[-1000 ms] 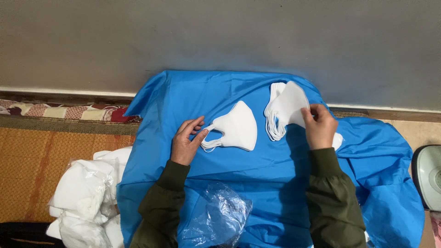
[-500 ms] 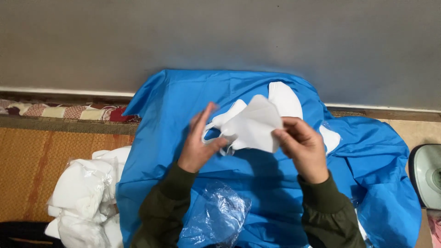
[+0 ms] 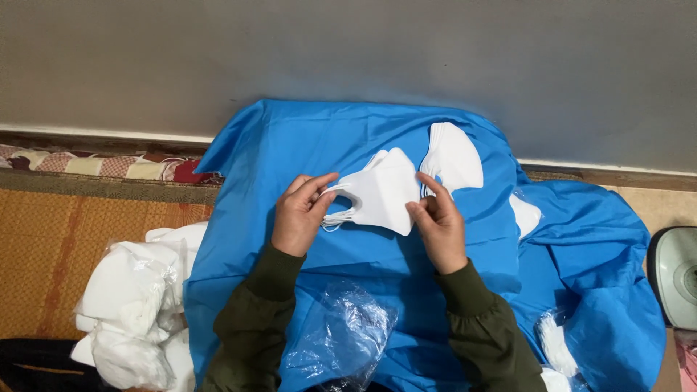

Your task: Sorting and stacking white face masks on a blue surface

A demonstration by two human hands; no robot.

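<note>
A small stack of white face masks [image 3: 381,190] is held between both hands above a blue cloth [image 3: 305,141] spread on the floor. My left hand [image 3: 299,215] grips the stack's left end by the ear loops. At the stack's right edge, my right hand [image 3: 438,221] pinches it with thumb and fingers. A second pile of white masks [image 3: 456,154] lies on the cloth just beyond my right hand.
A crumpled clear plastic bag [image 3: 341,335] lies on the cloth near my forearms. Bagged white masks [image 3: 134,297] are heaped at the left on a woven mat [image 3: 51,247]. More white masks [image 3: 555,341] show at lower right. A grey round appliance [image 3: 675,272] sits at the right edge. A grey wall [image 3: 348,58] is behind.
One second ago each hand rested on a separate mask pile on the cloth. The hands then came together and now hold one stack between them, lifted above the cloth.
</note>
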